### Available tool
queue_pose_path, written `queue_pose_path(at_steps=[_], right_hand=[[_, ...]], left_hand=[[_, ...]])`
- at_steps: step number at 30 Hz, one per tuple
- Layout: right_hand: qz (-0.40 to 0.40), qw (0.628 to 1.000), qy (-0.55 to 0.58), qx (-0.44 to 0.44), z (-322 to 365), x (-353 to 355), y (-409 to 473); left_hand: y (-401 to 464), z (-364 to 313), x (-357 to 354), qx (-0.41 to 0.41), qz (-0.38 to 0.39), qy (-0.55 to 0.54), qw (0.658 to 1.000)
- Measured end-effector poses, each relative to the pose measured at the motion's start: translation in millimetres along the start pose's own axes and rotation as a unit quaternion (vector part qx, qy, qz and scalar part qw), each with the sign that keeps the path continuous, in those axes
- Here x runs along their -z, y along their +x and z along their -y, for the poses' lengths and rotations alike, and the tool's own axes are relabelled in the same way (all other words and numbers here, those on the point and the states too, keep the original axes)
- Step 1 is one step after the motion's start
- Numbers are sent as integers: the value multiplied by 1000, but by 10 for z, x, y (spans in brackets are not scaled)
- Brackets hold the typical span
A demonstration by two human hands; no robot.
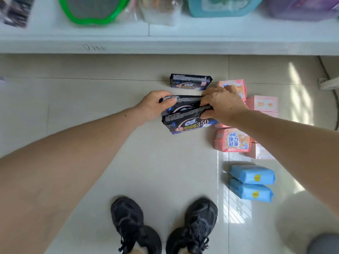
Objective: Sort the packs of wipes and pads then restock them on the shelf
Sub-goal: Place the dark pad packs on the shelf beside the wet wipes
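From the head view, the left grip [156, 105] and right grip [222, 103] clasp two glossy dark-blue pad packs [185, 116] by their ends, one behind the other, above the shiny tiled floor [156, 162]. A third dark pack [190, 83] stands near the white shelf [165, 35]. Beside them lie soft pink packs [233, 140] and two blue wipe packs [252, 182], stacked.

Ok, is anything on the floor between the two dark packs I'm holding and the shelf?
Yes. A third dark pack lies on the floor between the held dark packs and the shelf. Otherwise only bare tile.
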State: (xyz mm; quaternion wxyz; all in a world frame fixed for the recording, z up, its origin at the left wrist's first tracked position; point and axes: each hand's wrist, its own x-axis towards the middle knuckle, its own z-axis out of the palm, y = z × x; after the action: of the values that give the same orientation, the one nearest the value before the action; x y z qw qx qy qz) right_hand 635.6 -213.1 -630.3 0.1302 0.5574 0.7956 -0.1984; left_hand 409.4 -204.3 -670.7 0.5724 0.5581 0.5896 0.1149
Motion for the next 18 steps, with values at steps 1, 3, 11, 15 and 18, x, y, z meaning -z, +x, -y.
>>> queue_pose_path(at_steps=[1, 3, 11, 15, 18], right_hand=[[4, 1000, 10, 10, 47, 150, -87], [11, 999, 26, 32, 145, 476, -262], [52, 992, 77, 88, 616, 2000, -964], [74, 988, 90, 99, 957, 2922, -1313], [83, 988, 73, 109, 1215, 3599, -1549]], left_hand=[[-153, -117, 75, 7, 2, -7, 1000], [-462, -390, 232, 15, 4, -15, 1000], [-1643, -1519, 949, 34, 18, -26, 999], [-2245, -2191, 1385, 37, 26, -17, 999], [-2667, -2650, 1740, 26, 30, 2, 999]])
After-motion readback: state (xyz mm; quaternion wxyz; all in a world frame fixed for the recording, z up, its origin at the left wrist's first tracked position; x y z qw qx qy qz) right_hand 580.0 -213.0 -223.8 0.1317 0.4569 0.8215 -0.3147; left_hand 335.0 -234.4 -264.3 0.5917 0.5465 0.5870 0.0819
